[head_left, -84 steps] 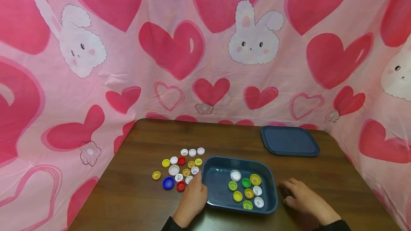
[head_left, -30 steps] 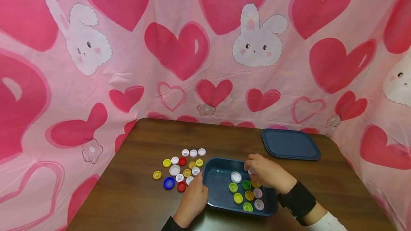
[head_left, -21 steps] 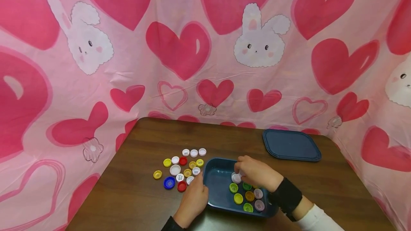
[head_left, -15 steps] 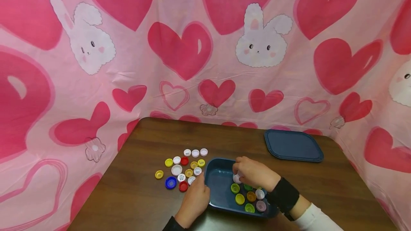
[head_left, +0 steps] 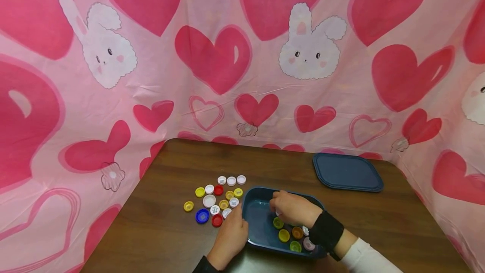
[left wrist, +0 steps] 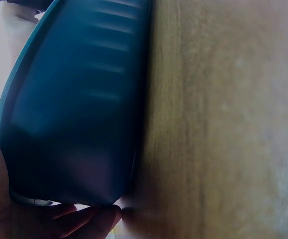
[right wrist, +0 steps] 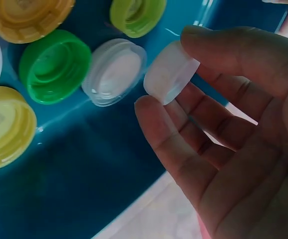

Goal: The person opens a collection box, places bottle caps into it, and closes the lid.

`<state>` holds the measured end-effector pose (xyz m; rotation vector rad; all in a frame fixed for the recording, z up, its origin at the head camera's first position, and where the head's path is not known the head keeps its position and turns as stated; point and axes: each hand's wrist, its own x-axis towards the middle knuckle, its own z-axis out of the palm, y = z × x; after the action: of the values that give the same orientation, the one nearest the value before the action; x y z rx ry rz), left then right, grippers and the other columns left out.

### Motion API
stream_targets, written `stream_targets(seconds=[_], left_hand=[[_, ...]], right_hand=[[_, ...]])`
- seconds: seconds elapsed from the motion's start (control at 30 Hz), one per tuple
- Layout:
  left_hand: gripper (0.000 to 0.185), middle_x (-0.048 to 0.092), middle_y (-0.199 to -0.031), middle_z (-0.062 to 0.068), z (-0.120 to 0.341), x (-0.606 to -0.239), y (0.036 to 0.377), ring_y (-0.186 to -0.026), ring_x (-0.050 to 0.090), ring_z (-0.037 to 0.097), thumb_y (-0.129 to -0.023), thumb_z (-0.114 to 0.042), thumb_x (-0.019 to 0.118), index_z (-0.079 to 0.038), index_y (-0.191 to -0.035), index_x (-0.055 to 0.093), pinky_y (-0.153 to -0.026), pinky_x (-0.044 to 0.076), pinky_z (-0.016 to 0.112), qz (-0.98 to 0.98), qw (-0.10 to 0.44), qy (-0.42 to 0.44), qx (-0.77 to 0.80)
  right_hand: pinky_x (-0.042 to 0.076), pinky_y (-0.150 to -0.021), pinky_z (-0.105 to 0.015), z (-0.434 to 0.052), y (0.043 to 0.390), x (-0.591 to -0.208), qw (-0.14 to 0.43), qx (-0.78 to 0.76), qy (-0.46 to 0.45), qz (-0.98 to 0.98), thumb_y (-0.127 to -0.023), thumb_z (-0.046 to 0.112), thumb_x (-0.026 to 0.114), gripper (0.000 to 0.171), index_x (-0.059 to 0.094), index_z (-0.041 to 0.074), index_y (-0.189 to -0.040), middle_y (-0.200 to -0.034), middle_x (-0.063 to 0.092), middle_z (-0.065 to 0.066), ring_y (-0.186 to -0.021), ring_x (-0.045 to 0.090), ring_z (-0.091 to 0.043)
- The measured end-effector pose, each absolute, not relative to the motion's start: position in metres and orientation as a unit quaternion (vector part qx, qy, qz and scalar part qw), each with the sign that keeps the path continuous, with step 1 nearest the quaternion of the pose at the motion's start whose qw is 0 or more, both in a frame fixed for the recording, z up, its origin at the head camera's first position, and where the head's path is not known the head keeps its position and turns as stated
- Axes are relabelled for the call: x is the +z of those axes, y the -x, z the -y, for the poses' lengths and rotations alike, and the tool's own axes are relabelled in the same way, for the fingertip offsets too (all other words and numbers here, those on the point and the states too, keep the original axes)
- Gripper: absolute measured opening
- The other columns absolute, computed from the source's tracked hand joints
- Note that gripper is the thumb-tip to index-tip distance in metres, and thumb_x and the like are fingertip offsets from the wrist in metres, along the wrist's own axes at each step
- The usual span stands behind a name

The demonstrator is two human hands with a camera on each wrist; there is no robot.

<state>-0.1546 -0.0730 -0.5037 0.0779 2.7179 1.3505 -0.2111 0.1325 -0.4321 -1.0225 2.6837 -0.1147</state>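
Observation:
My right hand (head_left: pixel 293 209) is over the blue plastic container (head_left: pixel 257 224) and pinches a white bottle cap (right wrist: pixel 168 73) between thumb and fingertip. In the right wrist view a clear-white cap (right wrist: pixel 115 72) lies just beside it on the container floor, followed by a green cap (right wrist: pixel 54 67) and a yellow cap (right wrist: pixel 4 129). Lime, yellow, orange and white caps sit in the container's right part, some hidden under my right hand. My left hand (head_left: pixel 231 234) grips the container's left edge; in the left wrist view its fingers (left wrist: pixel 91 221) lie against the outer wall.
Left of the container several loose caps lie on the wooden table (head_left: pixel 151 239), among them a blue cap (head_left: pixel 202 216), a red cap (head_left: pixel 217 220) and a large white cap (head_left: pixel 209 201). A flat blue lid (head_left: pixel 347 172) lies at the back right. A heart-patterned cloth (head_left: pixel 242 66) hangs behind.
My right hand has come from the table right of the container to over it, holding the white cap, and has shifted slightly left since. My left hand stays on the container's edge.

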Motion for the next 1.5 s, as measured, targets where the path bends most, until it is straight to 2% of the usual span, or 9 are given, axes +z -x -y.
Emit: stream_targets(seconds=[0.33,0.57,0.77,1.1,1.33,1.5], left_hand=[[0.045,0.057,-0.137,0.020,0.071,-0.503,0.154,-0.127,0.056,0.042,-0.098,-0.004,0.053,0.001,-0.142,0.047,-0.101,0.045,0.065,-0.891,0.053,-0.032,0.450],[0.045,0.057,-0.138,0.020,0.070,-0.506,0.155,-0.127,0.055,0.041,-0.098,-0.004,0.053,0.001,-0.142,0.047,-0.102,0.044,0.065,-0.893,0.051,-0.038,0.446],[0.046,0.057,-0.138,0.022,0.070,-0.505,0.154,-0.127,0.055,0.042,-0.098,-0.004,0.054,0.003,-0.142,0.047,-0.103,0.044,0.064,-0.896,0.039,-0.045,0.440],[0.047,0.055,-0.140,0.023,0.070,-0.504,0.154,-0.129,0.054,0.042,-0.098,-0.005,0.053,0.004,-0.144,0.045,-0.104,0.043,0.064,-0.897,0.041,-0.046,0.438],[0.048,0.055,-0.140,0.025,0.071,-0.504,0.153,-0.129,0.053,0.044,-0.097,-0.003,0.053,0.007,-0.143,0.046,-0.105,0.042,0.064,-0.900,0.025,-0.040,0.433],[0.047,0.056,-0.139,0.026,0.073,-0.505,0.153,-0.128,0.054,0.044,-0.097,-0.004,0.052,0.007,-0.142,0.046,-0.105,0.042,0.064,-0.900,0.020,-0.041,0.433]], right_hand=[[0.052,-0.071,-0.025,-0.134,0.213,-0.444,0.148,-0.027,0.340,-0.928,-0.084,0.008,0.080,0.014,0.074,0.016,-0.094,-0.084,0.054,0.007,-0.079,0.049,-0.009],[0.051,-0.069,-0.026,-0.137,0.210,-0.448,0.130,-0.023,0.345,-0.929,-0.082,0.011,0.083,0.017,0.073,0.017,-0.094,-0.085,0.054,0.007,-0.080,0.050,-0.009],[0.054,-0.073,-0.028,-0.136,0.209,-0.443,0.105,-0.024,0.346,-0.932,-0.085,0.018,0.081,0.023,0.072,0.017,-0.106,-0.096,0.059,0.004,-0.085,0.052,-0.011],[0.056,-0.090,-0.041,-0.148,0.202,-0.429,0.068,-0.066,0.351,-0.931,-0.086,0.022,0.081,0.047,0.066,0.010,-0.128,-0.119,0.064,-0.004,-0.105,0.060,-0.020],[0.055,-0.088,-0.047,-0.175,0.194,-0.419,0.032,-0.086,0.330,-0.940,-0.085,0.020,0.081,0.053,0.062,0.009,-0.133,-0.124,0.062,-0.007,-0.107,0.060,-0.025],[0.051,-0.093,-0.055,-0.200,0.185,-0.418,0.023,-0.116,0.283,-0.952,-0.085,0.019,0.081,0.054,0.061,0.008,-0.134,-0.127,0.061,-0.009,-0.114,0.059,-0.029]])
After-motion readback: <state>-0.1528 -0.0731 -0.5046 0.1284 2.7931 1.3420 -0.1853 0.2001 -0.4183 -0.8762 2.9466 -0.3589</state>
